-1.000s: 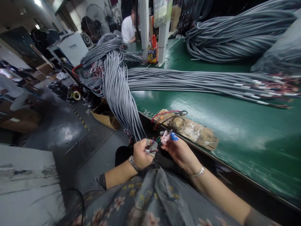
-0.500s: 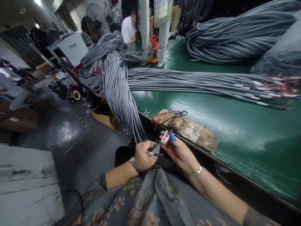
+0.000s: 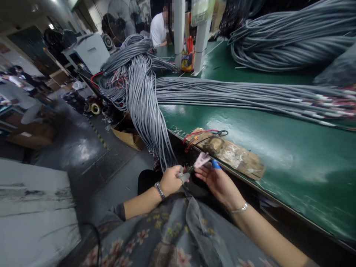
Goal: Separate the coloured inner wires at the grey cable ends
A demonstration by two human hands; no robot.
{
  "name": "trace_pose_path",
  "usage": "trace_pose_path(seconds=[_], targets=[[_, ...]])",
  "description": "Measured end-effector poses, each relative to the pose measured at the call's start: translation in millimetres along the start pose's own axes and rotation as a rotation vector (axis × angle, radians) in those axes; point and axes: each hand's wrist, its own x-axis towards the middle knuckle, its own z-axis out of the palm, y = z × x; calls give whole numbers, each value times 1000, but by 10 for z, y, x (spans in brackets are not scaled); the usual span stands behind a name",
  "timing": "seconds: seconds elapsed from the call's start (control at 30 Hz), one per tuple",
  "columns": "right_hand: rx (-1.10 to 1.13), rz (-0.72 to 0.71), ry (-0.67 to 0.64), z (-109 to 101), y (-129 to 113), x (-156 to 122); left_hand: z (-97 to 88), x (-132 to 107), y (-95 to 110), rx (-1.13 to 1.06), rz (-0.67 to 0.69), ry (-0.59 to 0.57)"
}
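My left hand (image 3: 171, 181) is closed around the end of a grey cable, and thin coloured wires (image 3: 188, 169) stick out past its fingertips. The thumb seems to wear a grey covering. A pink clothes peg (image 3: 201, 160), blurred by motion, is at the thumb and index finger of my right hand (image 3: 221, 183), just right of the wires. Blue tape wraps that thumb; the other fingers stretch toward the wires. Where the peg is gripped is partly hidden. A thick bundle of grey cables (image 3: 144, 100) hangs over the bench edge beyond my left hand.
A worn wooden block (image 3: 236, 157) with red and black leads lies along the front edge of the green bench (image 3: 300, 152). More grey cables (image 3: 222, 92) stretch across it, with a large coil (image 3: 289, 42) behind. An open cardboard box (image 3: 126, 135) sits on the floor. A person (image 3: 158, 29) sits behind the bench.
My right hand has moved slightly right, away from my left, with the pink peg. Its fingers have straightened. The whole view has shifted a little.
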Motion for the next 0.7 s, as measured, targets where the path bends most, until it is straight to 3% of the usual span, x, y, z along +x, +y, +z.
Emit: trace_pose_path(seconds=[0.13,0.27,0.4,0.53,0.7], targets=[[-153,-75,74,-112,35,-30,58,47,-29,-185,-139,-147],[-293,-121,117,-105,12,-132,61,38,34,-324,-196,-169],[-478,-165,8,50,-44,-274,29,-20,13,-315,-257,-228],[-597,-227,-185,261,-78,-356,-12,-116,-32,-88,-189,-268],[-645,-349,-226,382,-108,-311,-85,-157,50,161,88,-241]])
